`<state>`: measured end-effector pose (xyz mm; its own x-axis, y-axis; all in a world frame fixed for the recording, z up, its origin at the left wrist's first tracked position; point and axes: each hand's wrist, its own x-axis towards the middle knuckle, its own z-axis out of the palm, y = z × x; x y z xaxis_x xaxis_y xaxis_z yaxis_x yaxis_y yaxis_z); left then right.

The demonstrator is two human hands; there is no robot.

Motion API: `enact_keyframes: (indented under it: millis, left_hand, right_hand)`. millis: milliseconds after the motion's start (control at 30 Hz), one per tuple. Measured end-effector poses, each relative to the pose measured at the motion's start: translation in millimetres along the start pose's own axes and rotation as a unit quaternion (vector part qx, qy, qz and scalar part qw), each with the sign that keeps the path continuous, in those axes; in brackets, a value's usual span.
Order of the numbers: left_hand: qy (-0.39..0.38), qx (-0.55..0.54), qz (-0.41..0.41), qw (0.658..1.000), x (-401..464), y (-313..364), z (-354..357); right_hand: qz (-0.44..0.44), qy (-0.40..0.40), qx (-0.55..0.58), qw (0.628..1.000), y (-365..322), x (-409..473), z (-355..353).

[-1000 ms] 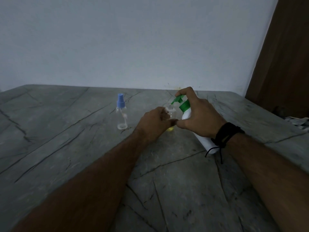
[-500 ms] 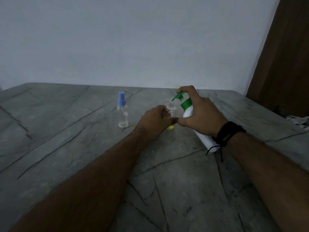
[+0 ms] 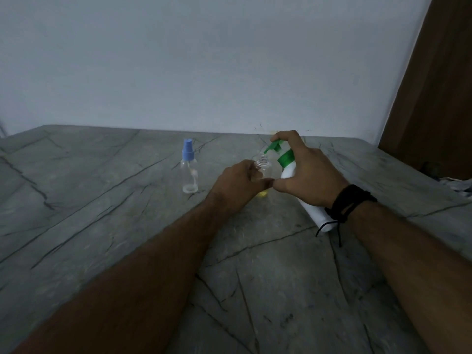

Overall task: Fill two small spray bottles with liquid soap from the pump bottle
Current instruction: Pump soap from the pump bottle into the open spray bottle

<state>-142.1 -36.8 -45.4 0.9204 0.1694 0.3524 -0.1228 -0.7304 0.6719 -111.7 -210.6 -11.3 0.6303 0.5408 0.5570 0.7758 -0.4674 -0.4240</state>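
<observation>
The right hand (image 3: 310, 172) is wrapped around the white pump bottle (image 3: 306, 198), tilted toward the open bottle, with the forefinger on top of the green pump head (image 3: 274, 146). Compared with a second ago the grip and tilt look almost unchanged, and only a thin yellow layer lies at the open bottle's base, so I judge pumping is under way and filling has barely begun. The left hand (image 3: 240, 181) is closed around the open spray bottle (image 3: 264, 169), just left of the pump bottle, spout above its threaded neck. Well to the left of the pump bottle stands the capped spray bottle (image 3: 189, 172), clear slender plastic with a blue sprayer, apparently empty. Both rest on a grey veined stone table (image 3: 102, 213), matte and cracked-looking
</observation>
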Motion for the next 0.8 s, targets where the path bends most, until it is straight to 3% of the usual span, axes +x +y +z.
enact_keyframes:
  millis: [800]
  left_hand:
    - [0.001, 0.002, 0.009, 1.000, -1.2, -0.1, -1.0]
  right_hand:
    - [0.007, -0.004, 0.014, 1.000, -3.5, 0.4, -0.5]
